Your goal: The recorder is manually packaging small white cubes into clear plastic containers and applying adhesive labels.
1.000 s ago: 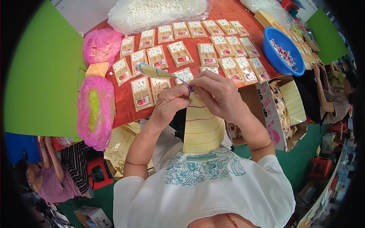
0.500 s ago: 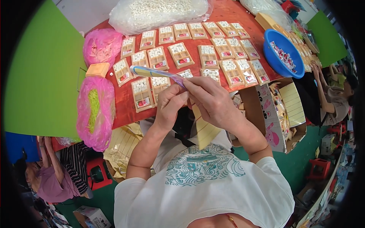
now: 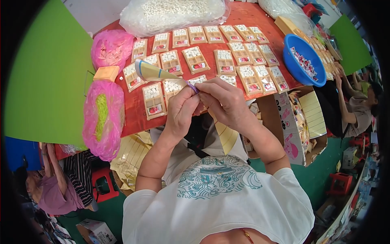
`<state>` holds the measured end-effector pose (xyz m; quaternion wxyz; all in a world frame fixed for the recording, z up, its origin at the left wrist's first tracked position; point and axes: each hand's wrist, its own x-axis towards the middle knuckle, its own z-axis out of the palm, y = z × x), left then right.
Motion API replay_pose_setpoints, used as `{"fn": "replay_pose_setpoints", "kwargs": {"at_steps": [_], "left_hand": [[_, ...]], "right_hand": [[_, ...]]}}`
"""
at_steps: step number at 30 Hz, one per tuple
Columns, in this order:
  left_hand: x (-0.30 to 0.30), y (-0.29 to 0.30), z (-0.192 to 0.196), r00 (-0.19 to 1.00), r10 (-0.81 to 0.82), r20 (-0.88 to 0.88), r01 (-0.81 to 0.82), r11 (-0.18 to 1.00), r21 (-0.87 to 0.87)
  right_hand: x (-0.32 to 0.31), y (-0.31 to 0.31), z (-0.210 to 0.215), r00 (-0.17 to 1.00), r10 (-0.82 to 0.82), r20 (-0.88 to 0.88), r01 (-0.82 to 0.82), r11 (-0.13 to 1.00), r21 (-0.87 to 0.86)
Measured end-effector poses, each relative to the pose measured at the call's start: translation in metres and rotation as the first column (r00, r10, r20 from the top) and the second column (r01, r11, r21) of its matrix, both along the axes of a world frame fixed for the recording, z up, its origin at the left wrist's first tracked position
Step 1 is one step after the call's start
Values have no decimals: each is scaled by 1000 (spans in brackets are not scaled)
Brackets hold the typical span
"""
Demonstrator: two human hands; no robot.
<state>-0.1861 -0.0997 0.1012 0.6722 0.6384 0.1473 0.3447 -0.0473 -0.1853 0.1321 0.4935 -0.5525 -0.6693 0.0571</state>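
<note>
My left hand (image 3: 181, 110) and my right hand (image 3: 227, 99) are closed close together above the table's near edge. Between their fingertips they pinch a long yellow paper strip (image 3: 156, 73) with blue-striped edges. One end curls out to the left over the trays, and a lined yellow length (image 3: 226, 136) hangs below my right hand toward my lap. A small purple part shows at the pinch; the fingers cover its details. Beyond my hands are rows of tan compartment trays (image 3: 195, 59), holding small white pieces and red-printed packets. One tray (image 3: 154, 101) lies just left of my left hand.
A blue basin (image 3: 291, 67) of small packets stands at the right. Pink bags (image 3: 90, 122) and a tan block (image 3: 106, 73) line the left edge. A clear bag of white pieces (image 3: 174, 24) lies at the back. Cardboard boxes (image 3: 290, 130) stand below the right edge. Other people sit at both sides.
The strip's left end has swung up and opened into a wider curl. My hands have shifted slightly, with my right fingers bent more closely around the pinch.
</note>
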Motion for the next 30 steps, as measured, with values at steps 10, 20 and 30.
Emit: {"fn": "replay_pose_setpoints", "kwargs": {"at_steps": [10, 20, 30], "left_hand": [[-10, 11, 18, 983, 31, -182, 29, 947, 319], [-16, 14, 20, 981, -62, -184, 76, 995, 67], [-16, 9, 17, 983, -101, -157, 109, 993, 43]], "right_hand": [[7, 4, 15, 945, 19, 327, -2, 999, -53], [6, 14, 4, 995, 32, 93, -30, 999, -25], [4, 9, -1, 1000, 21, 9, -21, 999, -40]]}}
